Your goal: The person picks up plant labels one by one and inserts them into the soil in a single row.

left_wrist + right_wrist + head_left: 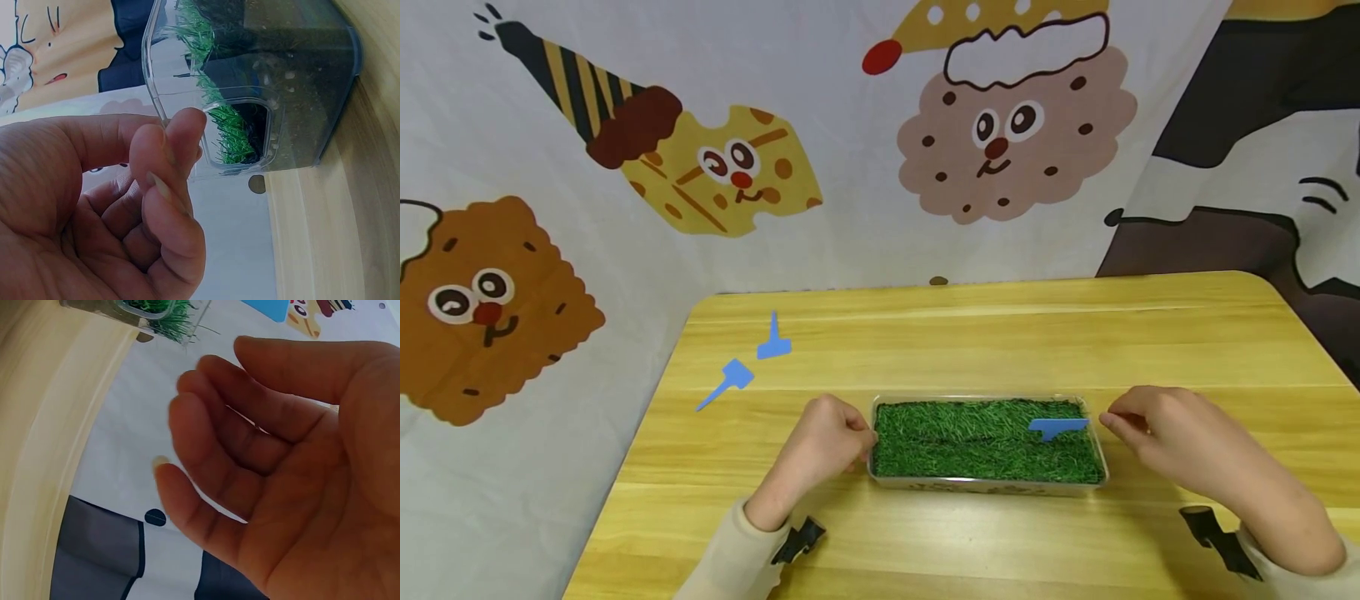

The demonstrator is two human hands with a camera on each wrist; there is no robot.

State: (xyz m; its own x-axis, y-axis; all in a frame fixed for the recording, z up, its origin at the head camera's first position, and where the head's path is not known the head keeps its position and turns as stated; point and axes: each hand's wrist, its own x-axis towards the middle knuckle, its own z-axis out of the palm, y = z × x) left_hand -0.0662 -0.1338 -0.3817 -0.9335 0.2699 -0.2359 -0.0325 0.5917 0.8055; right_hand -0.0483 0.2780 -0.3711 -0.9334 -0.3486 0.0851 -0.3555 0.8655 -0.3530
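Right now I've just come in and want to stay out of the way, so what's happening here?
A person is handling a clear box filled with artificial grass. Their left grip appears to pinch its left rim; the right grip, loosely curled and holding nothing, is just off the right end. One blue tag stands in the grass near that end, and two loose blue tags lie on the table to the left.

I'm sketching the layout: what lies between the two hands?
The head view shows the box there, holding grass, with a blue tag toward the right end.
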